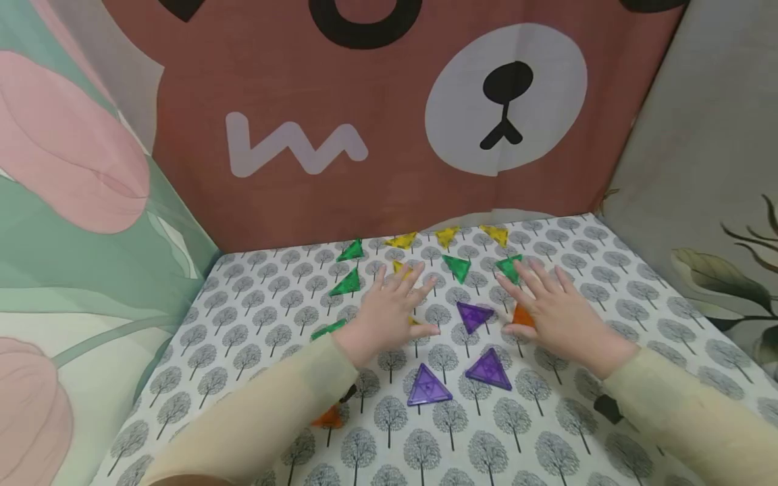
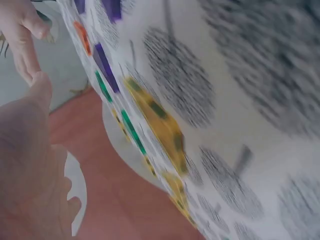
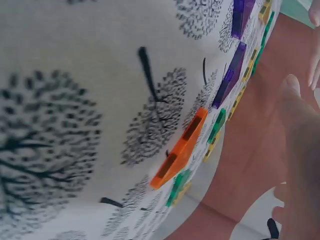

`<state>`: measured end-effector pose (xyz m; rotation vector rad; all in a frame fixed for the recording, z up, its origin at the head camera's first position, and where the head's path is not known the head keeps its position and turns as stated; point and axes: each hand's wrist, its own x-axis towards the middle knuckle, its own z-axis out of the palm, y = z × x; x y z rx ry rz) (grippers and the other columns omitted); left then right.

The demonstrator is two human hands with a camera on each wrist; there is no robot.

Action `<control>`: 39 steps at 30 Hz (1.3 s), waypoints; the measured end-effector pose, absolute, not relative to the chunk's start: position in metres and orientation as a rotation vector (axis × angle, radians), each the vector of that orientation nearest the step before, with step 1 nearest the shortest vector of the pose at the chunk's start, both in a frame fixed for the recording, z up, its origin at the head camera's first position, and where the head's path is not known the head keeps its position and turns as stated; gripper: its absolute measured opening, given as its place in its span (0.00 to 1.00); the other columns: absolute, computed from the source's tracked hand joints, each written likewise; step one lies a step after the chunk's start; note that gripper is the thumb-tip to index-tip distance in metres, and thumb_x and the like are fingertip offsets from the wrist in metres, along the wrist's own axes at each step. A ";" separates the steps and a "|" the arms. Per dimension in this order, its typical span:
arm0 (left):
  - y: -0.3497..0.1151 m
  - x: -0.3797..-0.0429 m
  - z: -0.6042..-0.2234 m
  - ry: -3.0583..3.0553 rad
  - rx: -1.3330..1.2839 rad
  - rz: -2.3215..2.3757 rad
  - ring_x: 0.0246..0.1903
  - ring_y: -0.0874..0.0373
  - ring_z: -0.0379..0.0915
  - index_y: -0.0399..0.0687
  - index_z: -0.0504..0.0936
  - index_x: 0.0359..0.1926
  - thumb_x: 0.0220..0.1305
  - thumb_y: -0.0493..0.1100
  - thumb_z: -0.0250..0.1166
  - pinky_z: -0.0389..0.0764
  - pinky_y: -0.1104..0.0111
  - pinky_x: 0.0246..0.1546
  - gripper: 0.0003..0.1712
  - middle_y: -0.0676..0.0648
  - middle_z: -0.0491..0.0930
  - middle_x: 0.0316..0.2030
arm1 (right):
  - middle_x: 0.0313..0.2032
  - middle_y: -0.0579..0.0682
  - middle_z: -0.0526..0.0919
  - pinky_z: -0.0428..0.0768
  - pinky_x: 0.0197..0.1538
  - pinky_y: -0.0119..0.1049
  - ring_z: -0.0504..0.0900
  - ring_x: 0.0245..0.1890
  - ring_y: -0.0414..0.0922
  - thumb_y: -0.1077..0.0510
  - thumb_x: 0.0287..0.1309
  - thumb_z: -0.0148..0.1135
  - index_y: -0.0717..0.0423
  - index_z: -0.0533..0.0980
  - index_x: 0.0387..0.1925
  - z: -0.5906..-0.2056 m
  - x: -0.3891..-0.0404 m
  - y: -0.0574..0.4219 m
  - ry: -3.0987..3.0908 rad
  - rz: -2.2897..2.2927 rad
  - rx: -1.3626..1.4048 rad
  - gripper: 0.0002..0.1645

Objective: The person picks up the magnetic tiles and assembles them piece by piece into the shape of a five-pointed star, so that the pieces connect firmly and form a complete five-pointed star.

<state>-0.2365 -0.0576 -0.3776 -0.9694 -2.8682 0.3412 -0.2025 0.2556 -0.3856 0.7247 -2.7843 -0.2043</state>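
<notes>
My left hand hovers above the cloth with its fingers spread, holding nothing. Yellow triangular tiles lie beneath it, partly hidden in the head view. To its left are green triangular tiles. The right hand, likewise spread and holding nothing, is over an orange triangular tile that it partly covers. A green tile shows by its fingertips. Between and in front of the hands lie purple triangular tiles. Another orange tile is partly hidden by the left forearm.
Several yellow tiles lie along the table's back edge. A tree-print cloth covers the table. Behind it hangs a brown curtain with a bear face; printed fabric also hangs at the left and right.
</notes>
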 end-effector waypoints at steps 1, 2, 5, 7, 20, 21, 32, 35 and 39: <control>-0.054 -0.236 -0.378 -2.876 -0.987 0.323 0.74 0.49 0.22 0.65 0.32 0.78 0.63 0.81 0.36 0.20 0.45 0.67 0.51 0.50 0.23 0.76 | 0.75 0.64 0.46 0.34 0.71 0.63 0.42 0.74 0.64 0.28 0.61 0.56 0.51 0.52 0.77 -0.386 -0.202 0.257 -2.798 -0.194 0.723 0.54; -0.050 -0.236 -0.378 -2.886 -1.009 0.301 0.75 0.49 0.23 0.65 0.33 0.78 0.64 0.80 0.37 0.20 0.45 0.67 0.51 0.50 0.24 0.76 | 0.75 0.65 0.48 0.36 0.71 0.64 0.44 0.73 0.65 0.29 0.61 0.57 0.52 0.53 0.77 -0.386 -0.201 0.258 -2.816 -0.175 0.721 0.53; -0.038 -0.234 -0.377 -2.906 -1.067 0.302 0.75 0.49 0.25 0.64 0.37 0.79 0.64 0.79 0.36 0.23 0.45 0.68 0.50 0.50 0.28 0.77 | 0.74 0.65 0.49 0.42 0.70 0.67 0.48 0.72 0.67 0.30 0.63 0.55 0.53 0.55 0.76 -0.389 -0.198 0.262 -2.879 -0.133 0.713 0.52; -0.031 -0.232 -0.377 -2.935 -1.103 0.309 0.75 0.49 0.29 0.63 0.42 0.79 0.64 0.79 0.34 0.25 0.45 0.69 0.49 0.50 0.34 0.78 | 0.73 0.66 0.52 0.46 0.69 0.68 0.51 0.71 0.67 0.29 0.64 0.53 0.54 0.56 0.76 -0.391 -0.195 0.263 -2.932 -0.091 0.707 0.50; -0.004 -0.230 -0.388 -3.081 -1.296 0.224 0.75 0.50 0.40 0.63 0.52 0.77 0.65 0.78 0.34 0.39 0.47 0.72 0.47 0.51 0.46 0.77 | 0.65 0.69 0.67 0.63 0.63 0.67 0.66 0.63 0.69 0.36 0.68 0.55 0.65 0.67 0.68 -0.402 -0.180 0.268 -3.068 0.178 0.691 0.42; -0.004 -0.231 -0.389 -3.093 -1.298 0.225 0.75 0.50 0.40 0.63 0.53 0.77 0.65 0.79 0.34 0.40 0.47 0.72 0.47 0.51 0.46 0.77 | 0.66 0.69 0.66 0.63 0.64 0.66 0.66 0.63 0.69 0.37 0.68 0.55 0.65 0.67 0.68 -0.403 -0.179 0.269 -3.071 0.190 0.688 0.42; 0.004 -0.238 -0.395 -3.090 -1.314 0.250 0.74 0.45 0.42 0.64 0.52 0.77 0.64 0.79 0.33 0.43 0.48 0.72 0.47 0.49 0.49 0.76 | 0.68 0.67 0.63 0.62 0.63 0.68 0.64 0.65 0.68 0.39 0.69 0.56 0.63 0.67 0.68 -0.405 -0.176 0.271 -3.018 0.264 0.745 0.39; 0.008 -0.238 -0.396 -3.076 -1.311 0.266 0.74 0.45 0.44 0.63 0.52 0.77 0.64 0.79 0.33 0.45 0.48 0.72 0.47 0.48 0.50 0.76 | 0.68 0.67 0.63 0.62 0.63 0.68 0.64 0.65 0.67 0.39 0.68 0.56 0.63 0.68 0.68 -0.406 -0.176 0.270 -3.008 0.276 0.749 0.39; 0.012 -0.239 -0.398 -3.078 -1.290 0.284 0.74 0.46 0.45 0.64 0.52 0.77 0.63 0.79 0.33 0.46 0.48 0.72 0.48 0.47 0.51 0.76 | 0.68 0.67 0.63 0.63 0.63 0.67 0.65 0.64 0.68 0.38 0.68 0.56 0.62 0.68 0.68 -0.407 -0.177 0.268 -3.020 0.287 0.734 0.40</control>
